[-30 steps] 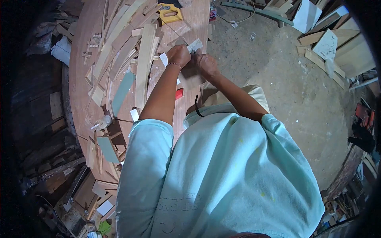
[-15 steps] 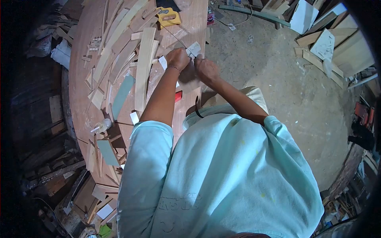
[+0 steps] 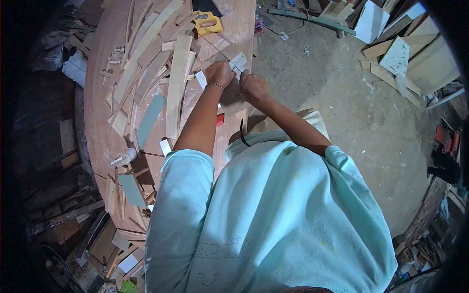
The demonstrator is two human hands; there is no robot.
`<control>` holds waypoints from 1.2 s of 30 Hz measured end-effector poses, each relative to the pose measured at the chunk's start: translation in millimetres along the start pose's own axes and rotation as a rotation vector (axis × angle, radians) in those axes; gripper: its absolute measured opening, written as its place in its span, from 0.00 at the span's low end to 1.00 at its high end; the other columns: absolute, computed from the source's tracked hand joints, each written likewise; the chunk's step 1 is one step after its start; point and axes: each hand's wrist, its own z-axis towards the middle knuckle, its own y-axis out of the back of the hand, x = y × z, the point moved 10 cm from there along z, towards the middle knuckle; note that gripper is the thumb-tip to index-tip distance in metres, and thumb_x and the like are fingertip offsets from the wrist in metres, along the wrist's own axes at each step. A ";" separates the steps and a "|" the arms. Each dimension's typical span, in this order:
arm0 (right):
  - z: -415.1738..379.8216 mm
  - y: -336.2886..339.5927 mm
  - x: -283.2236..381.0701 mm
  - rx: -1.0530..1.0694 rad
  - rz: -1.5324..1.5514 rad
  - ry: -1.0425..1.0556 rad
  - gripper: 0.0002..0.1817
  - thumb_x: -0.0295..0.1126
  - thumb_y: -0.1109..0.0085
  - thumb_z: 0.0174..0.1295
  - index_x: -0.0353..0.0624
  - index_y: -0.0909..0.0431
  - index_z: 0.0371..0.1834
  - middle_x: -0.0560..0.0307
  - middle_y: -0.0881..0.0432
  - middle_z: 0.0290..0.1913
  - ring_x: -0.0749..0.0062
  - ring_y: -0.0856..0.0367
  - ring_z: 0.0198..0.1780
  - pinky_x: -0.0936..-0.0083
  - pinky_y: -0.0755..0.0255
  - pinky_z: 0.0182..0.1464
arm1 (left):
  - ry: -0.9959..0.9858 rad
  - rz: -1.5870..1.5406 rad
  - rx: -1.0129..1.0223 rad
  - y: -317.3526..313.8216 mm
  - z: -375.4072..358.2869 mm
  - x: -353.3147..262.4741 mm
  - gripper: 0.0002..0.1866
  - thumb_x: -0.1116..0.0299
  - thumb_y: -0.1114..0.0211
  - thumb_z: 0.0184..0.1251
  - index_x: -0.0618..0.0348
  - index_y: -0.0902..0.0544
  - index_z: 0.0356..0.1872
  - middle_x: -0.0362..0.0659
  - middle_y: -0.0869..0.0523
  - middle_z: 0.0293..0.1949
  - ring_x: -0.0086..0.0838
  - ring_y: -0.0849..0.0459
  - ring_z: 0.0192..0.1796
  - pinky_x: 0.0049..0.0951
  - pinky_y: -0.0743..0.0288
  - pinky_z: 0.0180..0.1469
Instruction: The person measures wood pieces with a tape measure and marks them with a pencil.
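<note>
My left hand (image 3: 219,74) is closed in a fist over the tabletop, at the lower left edge of a small whitish piece (image 3: 238,62). Close by on the right, my right hand (image 3: 254,86) is also closed, its thumb side near the lower end of that piece. What lies inside either fist is hidden by the fingers. A thin dark strip (image 3: 215,46) runs from beside the yellow-handled saw (image 3: 208,23) down to the whitish piece. Under my left forearm, a red object (image 3: 220,119) rests on the table.
Many wood strips and boards (image 3: 179,88) lie on the wooden table (image 3: 234,22) to the left, with a green-grey board (image 3: 151,121) and a clear plastic container (image 3: 128,156). Panels (image 3: 395,56) lean at the far right above the concrete floor (image 3: 351,132).
Both hands stay closed at nearly the same spot. The whitish piece has shifted very slightly, and its surface shows a little more between the hands.
</note>
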 end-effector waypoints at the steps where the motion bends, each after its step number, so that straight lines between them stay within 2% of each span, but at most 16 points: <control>1: 1.1 -1.3 0.3 -0.003 0.004 0.000 0.07 0.30 0.60 0.50 0.37 0.37 0.27 0.48 0.26 0.18 0.57 0.25 0.22 0.68 0.30 0.23 | 0.001 0.002 -0.013 2.9 -1.4 -1.0 0.14 0.61 0.38 0.38 0.59 0.21 0.26 0.52 0.21 0.31 0.39 0.22 0.36 0.33 0.28 0.38; 4: -7.3 -2.4 -4.1 -0.023 -0.084 -0.019 0.07 0.30 0.60 0.50 0.37 0.36 0.26 0.48 0.26 0.20 0.58 0.24 0.23 0.69 0.31 0.22 | 0.009 -0.016 -0.012 1.6 -2.8 -1.1 0.14 0.60 0.38 0.39 0.58 0.21 0.26 0.52 0.21 0.30 0.40 0.22 0.35 0.33 0.28 0.37; 6: -24.1 9.9 -4.8 -0.116 -0.143 -0.009 0.05 0.29 0.58 0.49 0.38 0.33 0.24 0.58 0.30 0.13 0.67 0.26 0.19 0.73 0.32 0.21 | 0.017 -0.035 -0.006 1.8 -0.8 0.6 0.13 0.60 0.38 0.39 0.58 0.21 0.25 0.52 0.21 0.30 0.40 0.22 0.35 0.33 0.28 0.37; 7: -26.2 12.1 -5.3 -0.114 -0.146 -0.006 0.05 0.29 0.58 0.49 0.38 0.33 0.24 0.58 0.30 0.13 0.67 0.26 0.19 0.73 0.32 0.21 | 0.021 -0.029 0.009 0.7 0.1 1.0 0.14 0.60 0.38 0.39 0.58 0.21 0.26 0.52 0.21 0.29 0.40 0.22 0.35 0.33 0.28 0.37; 10: -27.3 11.7 -8.9 -0.029 -0.040 -0.041 0.06 0.29 0.58 0.49 0.38 0.33 0.24 0.55 0.28 0.15 0.65 0.26 0.19 0.73 0.32 0.21 | 0.017 -0.029 0.022 -4.7 -1.6 1.3 0.14 0.60 0.38 0.39 0.58 0.21 0.26 0.51 0.21 0.29 0.40 0.22 0.35 0.33 0.28 0.37; 12: -10.8 12.4 -2.8 -0.012 0.004 -0.047 0.09 0.32 0.62 0.53 0.37 0.35 0.26 0.45 0.26 0.19 0.58 0.24 0.23 0.68 0.30 0.23 | 0.006 -0.026 0.006 -0.5 0.5 -0.3 0.14 0.60 0.37 0.39 0.58 0.21 0.26 0.51 0.21 0.29 0.39 0.22 0.35 0.33 0.28 0.37; 16: -3.2 0.7 -9.4 0.056 0.083 -0.170 0.10 0.32 0.63 0.53 0.37 0.35 0.26 0.44 0.26 0.19 0.58 0.24 0.24 0.67 0.30 0.24 | -0.007 -0.022 -0.036 3.6 -1.3 -1.9 0.14 0.60 0.37 0.38 0.58 0.21 0.25 0.52 0.21 0.30 0.40 0.22 0.36 0.33 0.28 0.37; 18: -13.1 17.0 -8.7 -0.149 0.075 -0.114 0.07 0.30 0.58 0.50 0.38 0.33 0.24 0.53 0.26 0.16 0.61 0.25 0.19 0.70 0.32 0.20 | -0.012 -0.046 -0.035 1.9 0.4 -2.0 0.14 0.60 0.37 0.38 0.58 0.21 0.25 0.52 0.21 0.30 0.40 0.22 0.36 0.33 0.28 0.37; 22: -26.7 11.4 -13.8 -0.046 0.064 -0.105 0.05 0.30 0.56 0.48 0.40 0.33 0.22 0.55 0.28 0.14 0.64 0.26 0.17 0.70 0.34 0.18 | 0.027 -0.024 0.006 -2.3 0.8 2.7 0.13 0.60 0.37 0.38 0.58 0.21 0.25 0.51 0.21 0.30 0.40 0.22 0.35 0.33 0.28 0.37; 24: -21.5 17.9 7.9 -0.166 -0.261 0.092 0.04 0.30 0.55 0.47 0.42 0.34 0.21 0.55 0.27 0.15 0.67 0.25 0.18 0.72 0.34 0.18 | 0.016 -0.019 0.000 -1.4 -0.9 0.0 0.13 0.61 0.38 0.38 0.58 0.21 0.25 0.51 0.21 0.30 0.40 0.22 0.35 0.33 0.28 0.37; 25: -14.0 20.3 9.5 -0.173 -0.261 0.087 0.04 0.30 0.55 0.47 0.42 0.34 0.21 0.55 0.27 0.15 0.67 0.25 0.18 0.72 0.34 0.18 | 0.006 -0.015 -0.007 -0.6 -1.2 -1.3 0.14 0.61 0.38 0.38 0.59 0.21 0.25 0.52 0.21 0.30 0.40 0.22 0.35 0.33 0.28 0.37; 27: 3.1 6.7 1.3 0.009 0.036 -0.036 0.09 0.31 0.64 0.54 0.38 0.34 0.28 0.46 0.25 0.20 0.58 0.24 0.24 0.67 0.31 0.25 | -0.001 -0.006 -0.015 1.4 -0.7 -1.4 0.14 0.61 0.38 0.38 0.59 0.21 0.25 0.52 0.21 0.30 0.40 0.22 0.35 0.33 0.28 0.37; 34: -16.6 2.7 -12.8 0.101 0.049 -0.113 0.10 0.31 0.64 0.53 0.35 0.35 0.25 0.45 0.25 0.20 0.59 0.24 0.25 0.66 0.31 0.25 | 0.022 -0.019 0.008 -0.7 0.8 0.6 0.12 0.63 0.40 0.39 0.59 0.21 0.26 0.52 0.21 0.30 0.41 0.22 0.36 0.33 0.28 0.37; 36: -21.5 9.4 -8.8 -0.015 -0.094 -0.057 0.04 0.29 0.57 0.48 0.42 0.34 0.21 0.56 0.27 0.17 0.71 0.25 0.20 0.76 0.32 0.21 | 0.027 -0.018 0.008 -3.1 -0.8 2.7 0.12 0.64 0.40 0.39 0.59 0.21 0.26 0.52 0.21 0.30 0.41 0.22 0.36 0.33 0.29 0.38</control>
